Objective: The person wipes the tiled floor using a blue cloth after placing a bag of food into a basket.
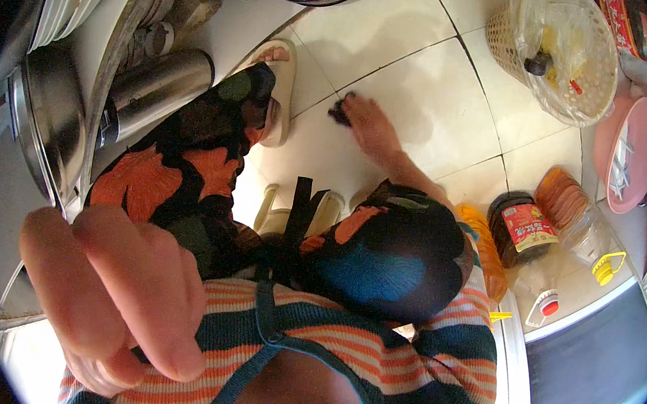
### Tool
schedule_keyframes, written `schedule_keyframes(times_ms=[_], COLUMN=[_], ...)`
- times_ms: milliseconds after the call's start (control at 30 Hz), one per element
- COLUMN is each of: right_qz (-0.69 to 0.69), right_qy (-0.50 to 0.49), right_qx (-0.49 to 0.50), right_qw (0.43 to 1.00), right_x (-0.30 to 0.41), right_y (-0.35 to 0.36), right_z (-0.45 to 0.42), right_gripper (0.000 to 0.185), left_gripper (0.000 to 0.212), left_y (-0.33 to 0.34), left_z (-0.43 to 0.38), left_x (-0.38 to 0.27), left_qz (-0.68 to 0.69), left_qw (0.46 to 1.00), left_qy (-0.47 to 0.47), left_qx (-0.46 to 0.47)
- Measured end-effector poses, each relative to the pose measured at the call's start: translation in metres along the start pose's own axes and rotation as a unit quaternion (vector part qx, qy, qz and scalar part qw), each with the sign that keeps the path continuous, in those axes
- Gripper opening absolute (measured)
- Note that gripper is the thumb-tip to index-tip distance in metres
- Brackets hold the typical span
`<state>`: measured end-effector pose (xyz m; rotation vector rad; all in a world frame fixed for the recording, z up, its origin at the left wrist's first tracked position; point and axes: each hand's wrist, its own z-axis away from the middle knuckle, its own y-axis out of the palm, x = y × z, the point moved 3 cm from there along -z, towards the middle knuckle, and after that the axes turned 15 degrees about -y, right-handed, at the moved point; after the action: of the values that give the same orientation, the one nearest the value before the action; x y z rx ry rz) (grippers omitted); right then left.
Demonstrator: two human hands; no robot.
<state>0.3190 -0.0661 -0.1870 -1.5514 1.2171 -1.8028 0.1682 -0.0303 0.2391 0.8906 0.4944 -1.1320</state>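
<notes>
My right hand [371, 129] reaches down to the tiled floor [458, 104], its fingers closed on a small dark cloth or pad [340, 109]; the exact kind cannot be told. My left hand [119, 293] is raised close to the camera at the lower left, fingers curled, with no held object visible. Between the hands are my knees in dark trousers with a flower pattern [154, 184]. A light slipper [285, 91] on my foot stands left of the dark pad.
At the right stand a basket lined with a plastic bag [494, 42], a pink basin [608, 137], a dark labelled bottle [509, 239] and clear plastic bottles [586, 229]. A steel cylinder [163, 93] and a metal pot [61, 109] lie on the left shelves.
</notes>
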Motion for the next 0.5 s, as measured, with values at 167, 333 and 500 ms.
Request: schedule_keyframes(times_ms=[167,333,500], right_qz=[-0.016,0.012,-0.095], right_qy=[-0.111,-0.182,-0.075], right_qx=[0.069,0.077,0.115], right_qw=[0.991,0.980,0.986], right_x=[0.035,0.026,0.011], right_y=[0.003,0.006,0.009], right_z=[0.042,0.073,0.083], right_gripper=[0.043,0.039,0.032], left_gripper=[0.021,0.022,0.023], left_y=[0.005,0.006,0.011], left_z=[-0.003,-0.001,-0.008], left_x=[0.000,0.003,0.005], left_qz=[-0.024,-0.018,-0.012], left_qw=[1.000,1.000,1.000], left_qy=[0.000,0.013,0.022], left_qx=[-0.019,-0.012,0.007])
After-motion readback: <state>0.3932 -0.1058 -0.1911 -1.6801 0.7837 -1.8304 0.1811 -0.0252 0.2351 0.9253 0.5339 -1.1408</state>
